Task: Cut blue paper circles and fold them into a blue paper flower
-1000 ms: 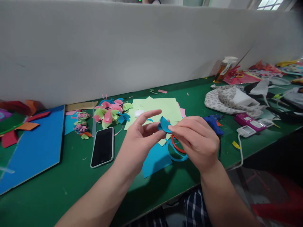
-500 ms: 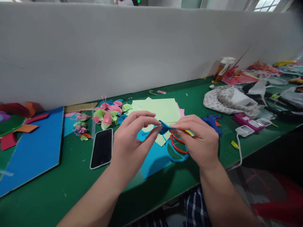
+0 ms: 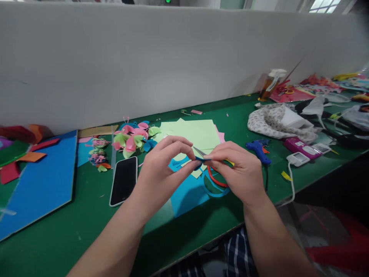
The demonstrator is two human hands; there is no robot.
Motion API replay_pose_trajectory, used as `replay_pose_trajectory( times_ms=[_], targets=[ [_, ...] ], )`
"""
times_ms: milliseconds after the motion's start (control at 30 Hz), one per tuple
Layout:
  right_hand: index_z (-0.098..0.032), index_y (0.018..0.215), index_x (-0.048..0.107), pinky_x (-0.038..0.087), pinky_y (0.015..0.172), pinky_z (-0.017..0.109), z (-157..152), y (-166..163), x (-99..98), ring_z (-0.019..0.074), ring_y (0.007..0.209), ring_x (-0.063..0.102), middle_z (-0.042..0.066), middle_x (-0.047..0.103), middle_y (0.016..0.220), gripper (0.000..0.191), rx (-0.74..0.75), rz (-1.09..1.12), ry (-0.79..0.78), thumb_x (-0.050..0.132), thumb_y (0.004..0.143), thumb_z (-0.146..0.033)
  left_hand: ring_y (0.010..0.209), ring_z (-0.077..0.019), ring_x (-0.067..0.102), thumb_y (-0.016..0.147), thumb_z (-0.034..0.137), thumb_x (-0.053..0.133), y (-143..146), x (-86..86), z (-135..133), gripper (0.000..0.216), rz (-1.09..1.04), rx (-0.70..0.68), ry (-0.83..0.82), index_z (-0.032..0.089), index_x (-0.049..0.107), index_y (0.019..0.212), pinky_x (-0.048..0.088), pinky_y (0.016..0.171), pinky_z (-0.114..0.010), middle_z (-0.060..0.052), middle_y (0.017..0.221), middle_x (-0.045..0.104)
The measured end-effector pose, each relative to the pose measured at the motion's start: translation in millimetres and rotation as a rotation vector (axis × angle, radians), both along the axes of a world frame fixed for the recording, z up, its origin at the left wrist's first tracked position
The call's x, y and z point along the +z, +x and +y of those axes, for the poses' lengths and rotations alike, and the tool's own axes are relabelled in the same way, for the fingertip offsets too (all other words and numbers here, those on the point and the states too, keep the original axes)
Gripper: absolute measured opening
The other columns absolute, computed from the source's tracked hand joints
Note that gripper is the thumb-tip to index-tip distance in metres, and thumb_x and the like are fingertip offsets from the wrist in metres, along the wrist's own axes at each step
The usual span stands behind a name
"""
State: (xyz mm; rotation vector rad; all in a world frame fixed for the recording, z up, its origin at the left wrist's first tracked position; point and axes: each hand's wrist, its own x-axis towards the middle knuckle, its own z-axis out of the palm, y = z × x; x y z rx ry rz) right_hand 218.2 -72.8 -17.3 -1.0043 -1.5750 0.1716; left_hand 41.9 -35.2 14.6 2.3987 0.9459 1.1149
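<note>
Between both hands is a small blue paper piece (image 3: 198, 164), pinched at its left end by my left hand (image 3: 164, 169) and at its right end by my right hand (image 3: 238, 169). Fingertips hide part of it. Below the hands lie scissors (image 3: 215, 177) with red handles; a blade shows just above the blue piece, and my right hand covers some of them. Under these are blue paper (image 3: 187, 198) with cut-out curves and light green sheets (image 3: 193, 132). Left of my left hand sits a pile of pink, green and blue paper petals (image 3: 134, 138).
A phone (image 3: 124, 181) lies left of my left arm, beside a blue board (image 3: 49, 181). To the right are a blue glue gun (image 3: 259, 150), a purple device (image 3: 302, 148) with a white cable, a patterned cloth (image 3: 276, 123) and a bottle (image 3: 271, 84). A white partition (image 3: 144, 61) stands behind.
The blue piece has turned and now looks flatter and lower between my fingertips. My right hand has shifted slightly left, and the scissor blade has come into view.
</note>
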Motion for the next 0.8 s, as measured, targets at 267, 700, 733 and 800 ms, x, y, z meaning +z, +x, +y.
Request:
replay_pose_trajectory(
  times_ms=[267,700,733,800],
  targets=[
    [-0.018,0.076,0.071,0.051,0.062,0.025,0.1,0.6,0.1,0.0131,0.069,0.063,0.001,0.067,0.071,0.011,0.039,0.014,-0.028,0.069,0.076,-0.008,0.1,-0.0191,0.06,0.079,0.021,0.066,-2.7,-0.4,1.1,0.002,0.001,-0.046,0.035,0.022,0.066,0.081,0.047,0.086,-0.031,-0.004,0.098,0.064],
    [-0.022,0.079,0.071,0.054,0.065,0.027,-2.5,3.2,3.1,0.0138,0.07,0.066,0.0,0.073,0.075,0.009,0.017,0.003,-0.034,0.067,0.079,-0.013,0.094,-0.0188,0.063,0.079,0.023,0.066,-0.2,-0.9,3.3,0.002,-0.015,-0.014,0.027,0.024,0.067,0.078,0.05,0.08,-0.03,-0.003,0.093,0.066],
    [-0.022,0.079,0.071,0.054,0.065,0.027,-2.3,3.1,3.0,0.0141,0.07,0.066,0.0,0.073,0.075,0.01,0.012,-0.011,-0.028,0.067,0.08,-0.014,0.094,-0.019,0.062,0.08,0.023,0.065,-0.1,-1.0,2.9,0.003,-0.009,-0.012,0.03,0.024,0.067,0.078,0.05,0.08,-0.03,-0.003,0.094,0.066],
    [-0.023,0.079,0.072,0.054,0.064,0.027,-2.0,2.7,2.8,0.0144,0.069,0.066,-0.001,0.073,0.074,0.01,0.004,-0.029,-0.019,0.066,0.08,-0.015,0.094,-0.0193,0.062,0.08,0.023,0.065,-0.1,-1.2,1.9,0.003,0.001,-0.007,0.04,0.023,0.067,0.078,0.051,0.079,-0.031,-0.004,0.094,0.066]
  ],
)
